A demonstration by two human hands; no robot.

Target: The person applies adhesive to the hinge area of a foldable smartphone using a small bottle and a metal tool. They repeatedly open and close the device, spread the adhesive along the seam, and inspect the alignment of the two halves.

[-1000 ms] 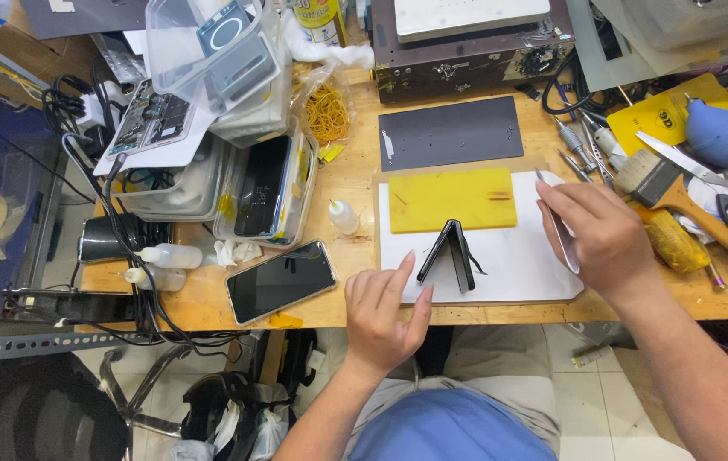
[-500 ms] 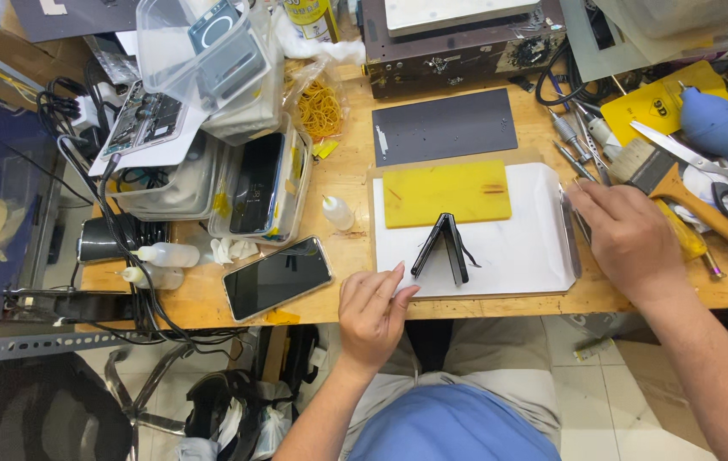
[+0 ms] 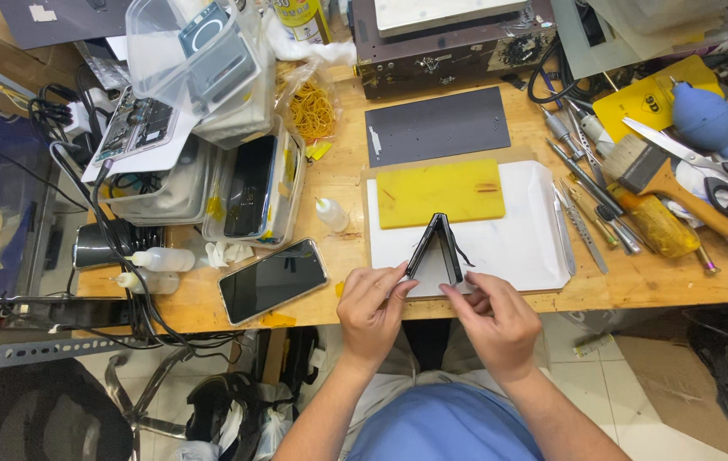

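Both hands at the opened phone, propped like a tent on the white sheet.
Left hand fingertips pinch its left panel edge; right hand grip closed on the right panel. Opened phone stands near the desk front edge, so both halves stay reachable. Yellow pad just behind; white sheet open to the right.

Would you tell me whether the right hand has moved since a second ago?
Yes. The right hand left the tools by the white sheet's right edge and came leftward to the sheet's front edge, at the opened phone.
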